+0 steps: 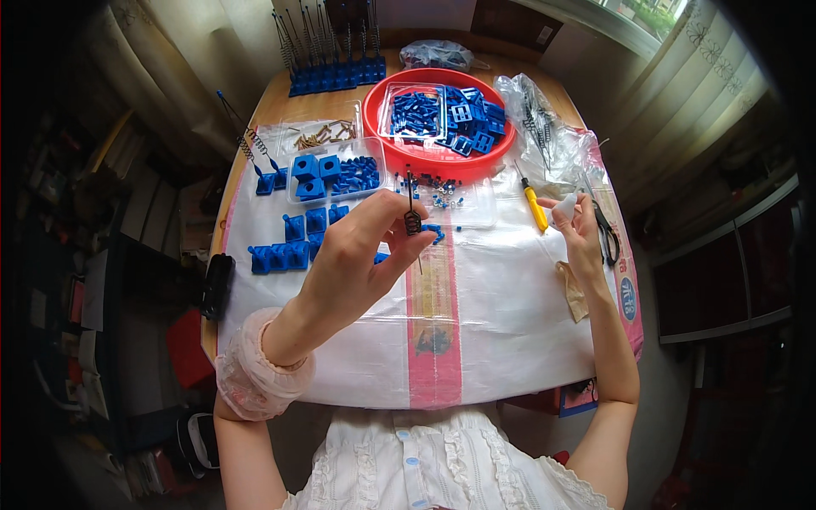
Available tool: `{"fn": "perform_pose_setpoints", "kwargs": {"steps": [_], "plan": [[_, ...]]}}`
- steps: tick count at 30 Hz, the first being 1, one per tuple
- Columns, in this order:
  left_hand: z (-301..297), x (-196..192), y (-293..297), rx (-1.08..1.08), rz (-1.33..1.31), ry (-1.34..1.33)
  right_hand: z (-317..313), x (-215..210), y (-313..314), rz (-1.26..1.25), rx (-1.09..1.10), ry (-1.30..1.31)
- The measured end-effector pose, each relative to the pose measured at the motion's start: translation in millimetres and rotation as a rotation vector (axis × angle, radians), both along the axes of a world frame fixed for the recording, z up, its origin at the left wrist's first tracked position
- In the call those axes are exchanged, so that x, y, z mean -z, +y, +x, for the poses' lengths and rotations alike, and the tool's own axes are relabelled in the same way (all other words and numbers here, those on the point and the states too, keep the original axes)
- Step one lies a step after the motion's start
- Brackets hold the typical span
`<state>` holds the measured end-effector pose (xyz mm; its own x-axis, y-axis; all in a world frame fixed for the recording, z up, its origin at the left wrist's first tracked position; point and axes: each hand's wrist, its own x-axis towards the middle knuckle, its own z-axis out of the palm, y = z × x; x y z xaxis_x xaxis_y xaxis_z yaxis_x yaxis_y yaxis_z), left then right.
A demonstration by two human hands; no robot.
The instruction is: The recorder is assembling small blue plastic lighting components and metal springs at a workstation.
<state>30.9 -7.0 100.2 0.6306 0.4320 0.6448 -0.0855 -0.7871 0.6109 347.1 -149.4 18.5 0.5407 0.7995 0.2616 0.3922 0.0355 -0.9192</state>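
Over the middle of the table, my left hand (344, 255) is closed, pinching a black coil spring (413, 223) on a thin upright rod. My right hand (583, 236) has its fingers round a small white object with a tapered tip (564, 206), which looks like a little bottle. Just left of that hand lies a yellow-handled screwdriver (535, 208). Behind my left hand, a clear box (380, 183) holds blue blocks and small blue parts. Blue stands (279, 257) line up to its left, partly hidden by my hand.
A red basin (374, 140) of blue parts sits at the back. Left of it are brass-coloured screws (327, 133) and finished spring pieces on blue bases (336, 76). Clear bags (544, 127) with springs lie at right, near black scissors (609, 238). A black case (218, 285) rests at the left edge.
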Motion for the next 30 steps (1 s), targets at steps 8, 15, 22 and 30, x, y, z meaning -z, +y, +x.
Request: {"fn": "perform_pose_setpoints", "kwargs": {"steps": [8,15,22,30], "plan": [[2.3,4.0,1.8,0.015,-0.032,0.083,-3.9,-4.0,12.6,-0.248,0.047,-0.152],[2.1,12.5,7.2,0.015,-0.05,0.089,2.6,8.8,57.2,-0.222,0.002,-0.319],[3.4,16.3,10.6,0.01,-0.056,0.119,3.5,16.7,66.0,-0.234,-0.007,-0.403],[8.9,14.4,11.3,-0.007,-0.053,0.107,-3.3,8.6,63.4,-0.258,-0.015,-0.431]]}}
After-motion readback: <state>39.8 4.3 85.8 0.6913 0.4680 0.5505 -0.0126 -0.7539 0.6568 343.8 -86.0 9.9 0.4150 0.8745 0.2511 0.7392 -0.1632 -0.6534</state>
